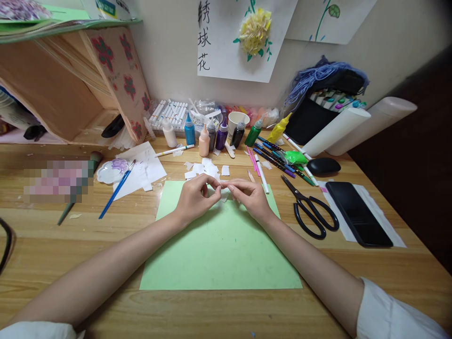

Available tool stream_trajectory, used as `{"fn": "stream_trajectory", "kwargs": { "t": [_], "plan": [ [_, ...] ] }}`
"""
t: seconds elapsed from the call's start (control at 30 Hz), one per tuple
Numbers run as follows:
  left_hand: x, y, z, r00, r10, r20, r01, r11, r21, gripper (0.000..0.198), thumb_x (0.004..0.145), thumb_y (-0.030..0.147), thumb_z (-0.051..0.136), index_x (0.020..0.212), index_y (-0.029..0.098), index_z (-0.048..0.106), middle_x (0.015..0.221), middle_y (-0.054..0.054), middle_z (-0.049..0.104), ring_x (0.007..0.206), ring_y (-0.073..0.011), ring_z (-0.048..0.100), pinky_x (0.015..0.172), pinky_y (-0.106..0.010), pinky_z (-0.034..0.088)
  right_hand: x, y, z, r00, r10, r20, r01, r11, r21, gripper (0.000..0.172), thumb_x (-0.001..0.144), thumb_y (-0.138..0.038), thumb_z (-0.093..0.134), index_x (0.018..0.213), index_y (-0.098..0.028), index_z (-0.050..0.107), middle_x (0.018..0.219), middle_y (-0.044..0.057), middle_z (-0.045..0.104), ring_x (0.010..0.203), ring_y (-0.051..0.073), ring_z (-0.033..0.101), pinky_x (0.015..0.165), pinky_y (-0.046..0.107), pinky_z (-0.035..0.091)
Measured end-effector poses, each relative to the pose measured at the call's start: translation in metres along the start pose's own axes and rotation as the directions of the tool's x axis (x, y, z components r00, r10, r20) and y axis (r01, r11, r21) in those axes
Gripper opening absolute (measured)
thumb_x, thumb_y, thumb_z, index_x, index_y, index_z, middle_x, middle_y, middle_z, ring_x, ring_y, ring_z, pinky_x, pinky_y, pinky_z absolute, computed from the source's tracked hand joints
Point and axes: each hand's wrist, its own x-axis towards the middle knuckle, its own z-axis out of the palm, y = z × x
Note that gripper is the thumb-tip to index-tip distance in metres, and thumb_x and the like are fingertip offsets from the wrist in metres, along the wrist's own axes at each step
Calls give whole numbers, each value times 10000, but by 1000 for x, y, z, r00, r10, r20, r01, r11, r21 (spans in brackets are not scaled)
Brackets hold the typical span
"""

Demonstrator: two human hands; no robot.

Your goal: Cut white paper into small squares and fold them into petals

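Note:
My left hand (197, 197) and my right hand (250, 194) meet over the upper part of a green sheet of paper (222, 254). Thumb and fingers are pinched together on both sides, and the fingertips touch or nearly touch. A small piece of white paper (225, 196) shows between them, partly hidden by the fingers. Just beyond my hands, several cut white paper scraps (206, 166) lie loose on the wooden table (106, 273). A white marker (262, 174) rests by my right hand, its lower end on the green sheet.
Black-handled scissors (310, 207) and a phone (358, 214) lie on the right. Paint bottles (221, 134) stand behind the scraps, near a paper cup (238, 123). At left are a blue paintbrush (117, 188), a palette (106, 173) and a pink box (116, 80).

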Motion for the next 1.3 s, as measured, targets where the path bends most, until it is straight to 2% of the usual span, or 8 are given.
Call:
{"fn": "stream_trajectory", "kwargs": {
  "t": [0.27, 0.5, 0.9, 1.3],
  "plan": [
    [1, 1, -1, 1000, -17, -10, 17, 1000, 6, 25, 724, 174, 614, 711, 159, 599, 648, 29, 612, 470, -54, 412, 496, -197, 368, 0, 2, 1, 1000, -28, 13, 28, 999, -34, 218, 828, -295, 576, 985, -236, 716, 975, 56, 697, 772, 153, 602, 555, 244, 412],
    [0, 1, -1, 1000, -10, 24, 11, 1000, -24, 12, 716, 160, 617, 717, 163, 605, 662, 26, 617, 468, -53, 412, 485, -193, 366, 1, 5, 3, 1000, 0, -31, -1, 999, -39, 197, 791, -336, 617, 895, -207, 724, 915, 63, 715, 739, 162, 606, 605, 274, 441],
    [0, 3, -2, 998, -10, 64, 11, 1000, -29, 34, 726, 180, 611, 706, 167, 587, 637, 29, 595, 469, -58, 425, 482, -195, 361, 1, 8, 3, 997, 53, -64, -57, 997, -58, 247, 716, -392, 672, 797, -160, 697, 762, 49, 680, 575, 108, 518, 507, 239, 399],
    [1, 4, -3, 996, 35, 78, -29, 997, -71, 58, 746, 205, 614, 784, 161, 609, 661, 5, 603, 547, -87, 504, 577, -229, 427, 2, 9, 2, 995, 61, -78, -60, 998, 10, 244, 701, -379, 698, 807, -159, 691, 785, 59, 690, 622, 129, 568, 548, 258, 432]
  ]
}}
